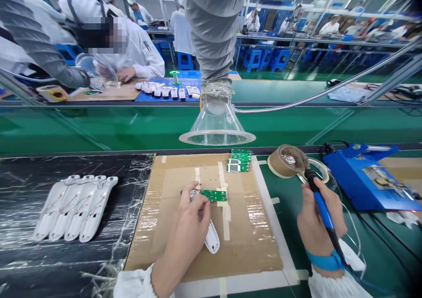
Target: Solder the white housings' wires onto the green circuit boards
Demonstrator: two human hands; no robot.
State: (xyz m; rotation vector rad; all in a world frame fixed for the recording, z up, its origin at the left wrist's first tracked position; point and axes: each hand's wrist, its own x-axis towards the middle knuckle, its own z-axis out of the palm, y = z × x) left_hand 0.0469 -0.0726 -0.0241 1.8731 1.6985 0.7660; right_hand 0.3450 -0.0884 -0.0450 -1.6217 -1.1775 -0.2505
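My left hand [187, 232] is closed around a white plastic housing [212, 241] that lies on a brown cardboard mat [250, 241]. A small green circuit board [215, 195] sits at my fingertips, touching the housing's top end. My right hand [318, 219] grips a blue-handled soldering iron [321, 203], its tip reaching into a tape roll holding metal wool [287, 161]. A blue strap circles my right wrist.
Several white housings [74, 205] lie in a row on black film at left. More green boards [239, 161] are stacked at the mat's far edge. A clear fume funnel [217, 126] hangs above. A blue soldering station [365, 179] stands at right. Other workers sit beyond the green conveyor.
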